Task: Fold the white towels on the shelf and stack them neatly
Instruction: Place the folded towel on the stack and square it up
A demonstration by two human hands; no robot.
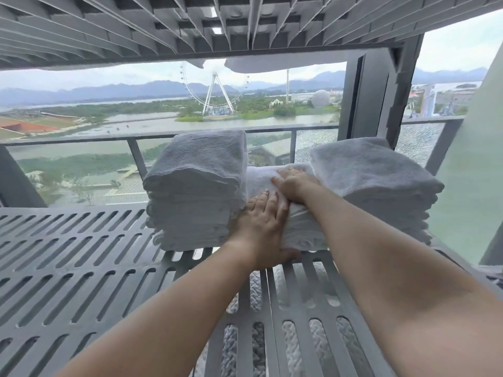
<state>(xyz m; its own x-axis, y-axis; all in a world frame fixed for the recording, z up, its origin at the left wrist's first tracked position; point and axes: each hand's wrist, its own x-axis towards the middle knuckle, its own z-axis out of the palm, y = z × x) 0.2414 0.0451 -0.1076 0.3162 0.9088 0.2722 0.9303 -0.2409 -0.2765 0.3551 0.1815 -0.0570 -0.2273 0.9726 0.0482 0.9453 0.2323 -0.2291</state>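
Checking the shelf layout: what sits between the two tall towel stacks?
In the head view, a lower white towel pile lies between the left stack and right stack, with both hands pressed flat on it.

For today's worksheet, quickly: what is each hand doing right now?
Left hand: open, fingers spread, pressed flat on the front of the middle towel pile.
Right hand: open, palm down on top of that pile.
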